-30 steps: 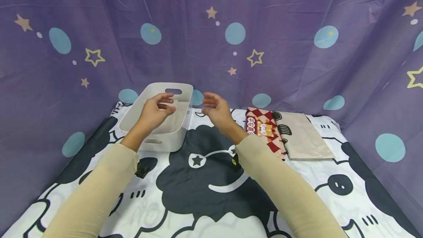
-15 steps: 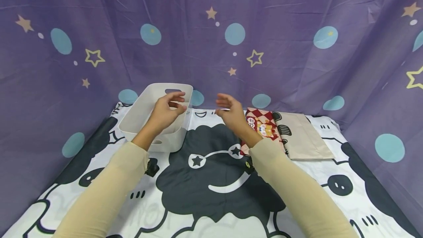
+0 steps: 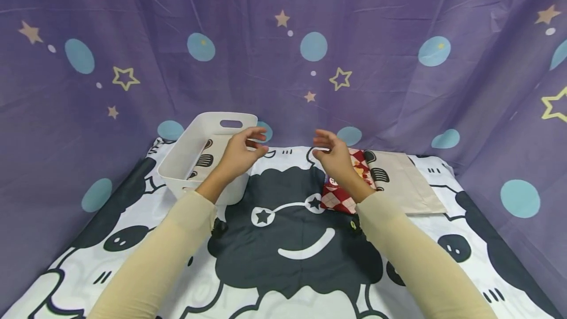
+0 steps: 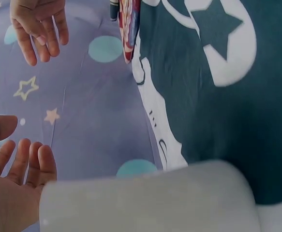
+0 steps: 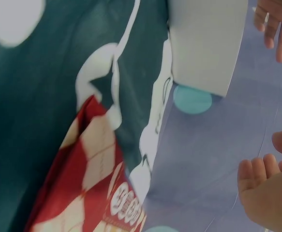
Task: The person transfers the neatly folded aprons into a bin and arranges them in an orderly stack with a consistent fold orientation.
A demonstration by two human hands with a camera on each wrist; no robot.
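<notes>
My left hand (image 3: 241, 151) hovers by the right side of a white plastic bin (image 3: 177, 156), fingers loosely bent and holding nothing. Inside the bin lies a beige packet (image 3: 214, 151) with dark striped shapes, partly hidden by that hand. My right hand (image 3: 334, 157) is raised over the near left part of a red-and-cream checkered packet (image 3: 338, 196), also with nothing in its grasp. In the right wrist view the checkered packet (image 5: 92, 179) shows white lettering, with the hand (image 5: 269, 193) off to its right. The left wrist view has the bin's wall (image 4: 150, 203) beside the left hand (image 4: 15, 193).
A beige folded packet (image 3: 407, 181) with dark striped shapes lies at the right, beside the checkered one. The table wears a black-and-white cartoon cloth (image 3: 297, 240). A purple curtain (image 3: 266, 82) with stars and dots hangs right behind it.
Both hands have moved to the right, the left from over the bin to its right side, the right toward the checkered packet. More of the packet inside the bin shows now.
</notes>
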